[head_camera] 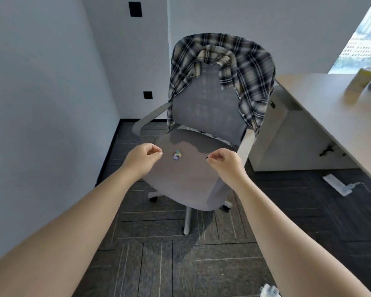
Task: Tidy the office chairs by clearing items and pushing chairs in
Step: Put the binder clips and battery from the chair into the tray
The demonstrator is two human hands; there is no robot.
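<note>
Head view, the only one I have: the grey office chair (193,168) faces me, turned away from the desk (334,116) on the right and not pushed in. A plaid shirt (251,67) is draped over the top of its backrest, collar at the middle, both sides hanging down past the edges. On the seat lies a small cluster of coloured clips (176,155), touching each other; I can't count them, they're too small and blurred.

My left hand (142,158) hovers over the seat's left part, fingers curled in with thumb meeting fingertips; I see nothing in it. My right hand (224,160) mirrors it on the right, loosely pinched, with a tiny dark speck at the fingertips that I can't identify, so I can't tell if it holds anything. The clips sit between the two hands, touching neither.

On the desk, near the window, stands a pale yellow-green carton (359,82), blurred, with a dark object leaning beside it, cut by the frame edge. A white power strip (336,184) lies on the carpet under the desk. Something white at the bottom edge is cropped and unreadable.
</note>
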